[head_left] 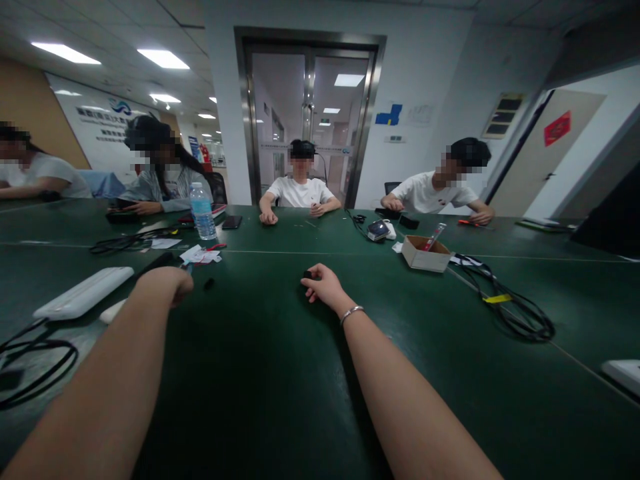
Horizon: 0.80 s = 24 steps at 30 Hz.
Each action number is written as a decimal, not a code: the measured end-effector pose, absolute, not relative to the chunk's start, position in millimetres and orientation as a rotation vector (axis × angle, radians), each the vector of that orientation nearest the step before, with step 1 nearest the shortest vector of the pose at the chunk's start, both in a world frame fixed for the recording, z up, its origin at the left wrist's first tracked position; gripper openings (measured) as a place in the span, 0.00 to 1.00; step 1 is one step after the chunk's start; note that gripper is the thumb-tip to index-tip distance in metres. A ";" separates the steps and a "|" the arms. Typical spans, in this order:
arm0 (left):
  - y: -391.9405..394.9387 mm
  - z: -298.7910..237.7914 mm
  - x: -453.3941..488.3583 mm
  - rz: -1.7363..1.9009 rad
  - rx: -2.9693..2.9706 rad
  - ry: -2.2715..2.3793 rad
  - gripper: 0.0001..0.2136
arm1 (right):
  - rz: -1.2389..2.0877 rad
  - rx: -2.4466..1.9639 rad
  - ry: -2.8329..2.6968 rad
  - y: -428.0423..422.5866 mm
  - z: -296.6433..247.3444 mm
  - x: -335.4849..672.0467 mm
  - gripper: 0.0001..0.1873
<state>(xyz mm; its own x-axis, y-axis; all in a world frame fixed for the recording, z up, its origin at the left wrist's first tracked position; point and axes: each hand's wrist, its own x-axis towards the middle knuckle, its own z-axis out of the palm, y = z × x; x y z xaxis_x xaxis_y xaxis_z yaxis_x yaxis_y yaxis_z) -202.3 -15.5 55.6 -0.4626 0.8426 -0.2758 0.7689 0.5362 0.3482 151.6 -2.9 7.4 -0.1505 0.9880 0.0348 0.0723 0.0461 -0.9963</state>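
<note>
Surface: 1 dark-green, faintly glossy table (260, 373). Room: white walls (430, 60), 1 pair of metal-framed glass doors (280, 93). Seated people (300, 193): 4. Clear, blue-tinted plastic bottle (203, 212): 1. Open pale cardboard box (423, 260): 1. Small black piece (307, 274): 1, matte-looking, details too small to tell, pinched in my right hand (324, 285). Small dark scrap (209, 285): 1, near my left hand (173, 283), fingers mostly hidden; their grip I cannot tell.
</note>
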 end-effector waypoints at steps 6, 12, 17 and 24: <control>-3.9 42.8 -161.9 0.190 1.660 2.143 0.14 | 1.246 -1.157 -1.402 -3.4 6.8 152.2 0.12; 5.4 14.9 -108.2 0.376 2.101 2.219 0.19 | 1.268 -1.157 -1.392 -3.8 7.6 151.9 0.13; -0.9 10.8 -102.6 0.412 2.087 2.249 0.19 | 1.261 -1.159 -1.399 -3.8 8.1 151.4 0.12; -3.0 15.3 -40.0 0.538 1.944 2.225 0.19 | 1.209 -1.174 -1.447 -6.9 9.7 151.8 0.08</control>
